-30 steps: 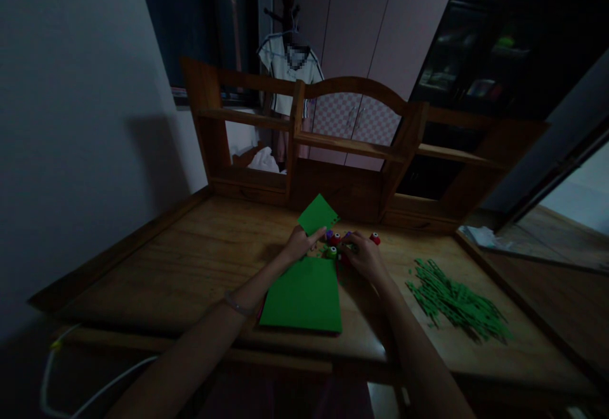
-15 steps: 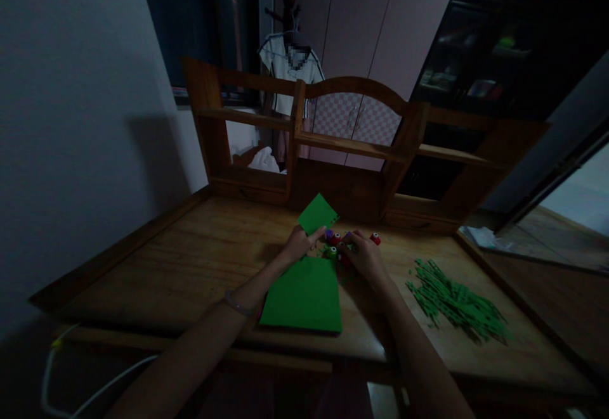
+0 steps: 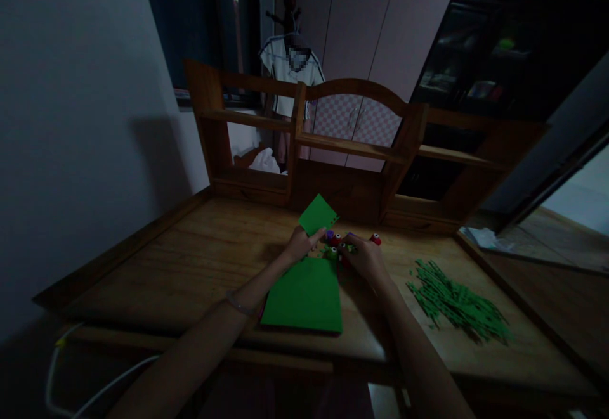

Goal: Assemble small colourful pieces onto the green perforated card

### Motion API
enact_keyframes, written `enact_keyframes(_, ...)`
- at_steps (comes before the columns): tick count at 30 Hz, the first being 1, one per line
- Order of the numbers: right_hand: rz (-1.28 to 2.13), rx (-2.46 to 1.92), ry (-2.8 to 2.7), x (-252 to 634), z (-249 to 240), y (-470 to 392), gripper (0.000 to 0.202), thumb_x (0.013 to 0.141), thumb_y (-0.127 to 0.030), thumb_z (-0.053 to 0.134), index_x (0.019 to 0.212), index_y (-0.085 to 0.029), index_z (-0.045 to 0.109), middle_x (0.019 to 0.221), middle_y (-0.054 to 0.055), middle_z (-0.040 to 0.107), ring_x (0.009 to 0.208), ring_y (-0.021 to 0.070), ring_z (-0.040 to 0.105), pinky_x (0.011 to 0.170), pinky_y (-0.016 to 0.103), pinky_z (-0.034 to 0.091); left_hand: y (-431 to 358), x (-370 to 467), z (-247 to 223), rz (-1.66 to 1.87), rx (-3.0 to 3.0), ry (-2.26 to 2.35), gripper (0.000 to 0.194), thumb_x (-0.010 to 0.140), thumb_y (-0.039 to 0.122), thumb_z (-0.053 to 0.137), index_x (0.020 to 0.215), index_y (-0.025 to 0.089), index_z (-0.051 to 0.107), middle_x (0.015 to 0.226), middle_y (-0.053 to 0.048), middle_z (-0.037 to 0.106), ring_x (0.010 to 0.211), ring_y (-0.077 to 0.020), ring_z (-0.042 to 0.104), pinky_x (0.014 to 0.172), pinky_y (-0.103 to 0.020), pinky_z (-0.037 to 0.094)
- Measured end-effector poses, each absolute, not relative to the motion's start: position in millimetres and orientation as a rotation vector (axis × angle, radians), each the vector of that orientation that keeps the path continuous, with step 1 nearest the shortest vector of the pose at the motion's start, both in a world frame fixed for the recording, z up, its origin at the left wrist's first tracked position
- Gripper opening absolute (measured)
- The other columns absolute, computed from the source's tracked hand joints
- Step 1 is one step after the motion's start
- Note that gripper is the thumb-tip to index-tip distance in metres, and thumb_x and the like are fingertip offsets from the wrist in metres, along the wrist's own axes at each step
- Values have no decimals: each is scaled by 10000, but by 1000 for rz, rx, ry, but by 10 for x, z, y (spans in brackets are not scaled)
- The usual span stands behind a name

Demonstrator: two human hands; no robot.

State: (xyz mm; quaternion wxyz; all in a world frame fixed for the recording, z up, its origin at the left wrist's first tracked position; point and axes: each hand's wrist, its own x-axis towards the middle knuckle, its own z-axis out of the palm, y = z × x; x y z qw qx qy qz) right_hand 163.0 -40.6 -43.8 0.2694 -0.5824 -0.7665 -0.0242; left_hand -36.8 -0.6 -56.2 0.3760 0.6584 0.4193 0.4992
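Observation:
My left hand [image 3: 301, 243] grips a green sheet [image 3: 318, 213] by its lower edge, thumb on top; small notches show along the sheet's right edge. My right hand [image 3: 364, 254] has its fingers drawn together over a cluster of small craft punches; what they hold is too small to make out. Beside its fingertips are a green punch [image 3: 332, 253], a red punch [image 3: 335, 239] and a purple punch [image 3: 329, 234]. Another red punch [image 3: 375, 239] stands behind the right hand. Nearer to me lies a green stack of sheets [image 3: 304, 295].
A pile of cut green strips [image 3: 459, 302] spreads over the right side of the wooden desk [image 3: 190, 260]. A wooden shelf unit [image 3: 352, 144] stands along the desk's back edge. A white cable [image 3: 114, 381] hangs at the front left.
The right hand's fingers have shifted slightly over the punches. The left hand and the green sheet look almost unmoved.

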Motion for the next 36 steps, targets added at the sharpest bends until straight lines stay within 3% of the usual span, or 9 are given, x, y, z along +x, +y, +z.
enact_keyframes(9,-22,-1592,-2063,1628,-410,-414,236,823,-380,538,1007,-276,643,897,31,691,799,187,639,694,248,412,7,-368,-592,1288,1707,1062,331,778,474,530,678,161,568,509,22,523,443,-112,480,503,-237,387)
enact_keyframes(18,-24,-1577,-2051,1613,-363,-434,215,803,-356,558,939,-239,677,953,52,662,818,177,624,707,238,415,-26,-357,-528,1366,1727,1021,273,781,403,548,829,143,617,801,-39,652,631,-130,566,639,-239,438)
enact_keyframes(23,25,-1561,-2053,1618,-395,-416,206,826,-351,534,918,-236,678,931,39,664,814,169,627,705,234,414,-25,-361,-540,1301,1709,1060,307,784,431,537,779,134,616,666,-24,620,555,-121,533,561,-229,415)
enact_keyframes(36,-52,-1548,-2056,1617,-436,-398,213,817,-392,565,896,-231,679,933,42,657,824,175,612,728,243,397,-42,-401,-513,1228,1769,1082,366,794,444,491,604,147,592,470,15,494,475,-112,479,582,-246,399)
